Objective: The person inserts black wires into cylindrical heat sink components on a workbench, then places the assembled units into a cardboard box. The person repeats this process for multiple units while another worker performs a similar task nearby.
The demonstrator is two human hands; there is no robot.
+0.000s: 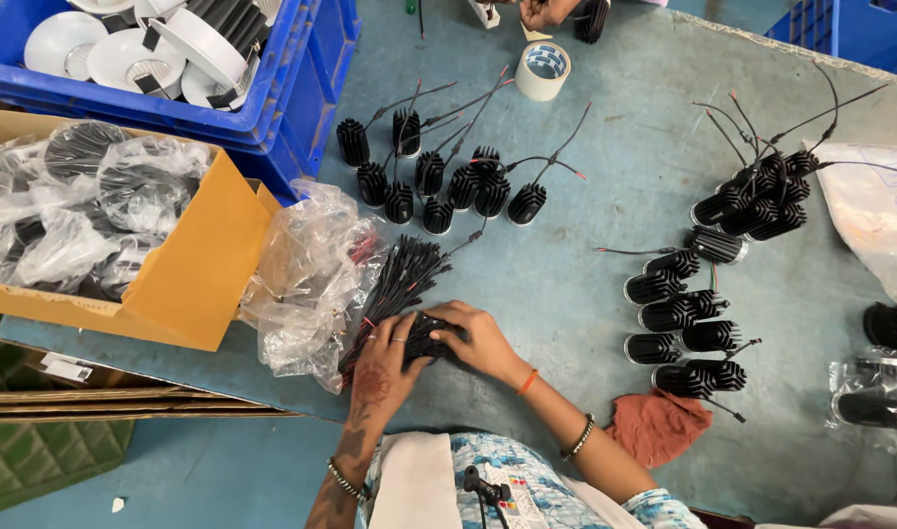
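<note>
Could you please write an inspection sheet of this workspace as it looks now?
Surface: grey-blue table, worn.
Job's things: one black finned part between both hands; bundle of black wires beside it.
Clutter: upright finned parts; lying finned parts; tape roll; plastic bags; red rag.
Grippers: left hand and right hand both grip the part.
Cables: thin leads stick out of the parts.
Surroundings: cardboard box; blue crate of white fittings; another person's hand.
</note>
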